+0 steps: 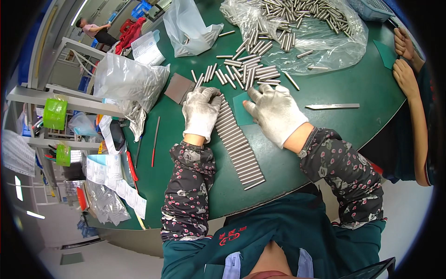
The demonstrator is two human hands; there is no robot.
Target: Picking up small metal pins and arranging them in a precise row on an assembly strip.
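My left hand, in a whitish work glove, rests at the far end of a neat row of steel pins lying side by side. Its fingers are curled, and whatever they hold is hidden. My right hand, gloved too, has thumb and fingers apart over a green card. Its fingertips reach the near edge of a heap of loose pins; nothing shows in its grasp. A brown square plate lies just beyond my left hand.
More pins fill an open plastic bag at the back. A pointed metal tool lies to the right, a red-handled file to the left. Plastic bags and papers crowd the left edge. Another person's hands are at the right edge.
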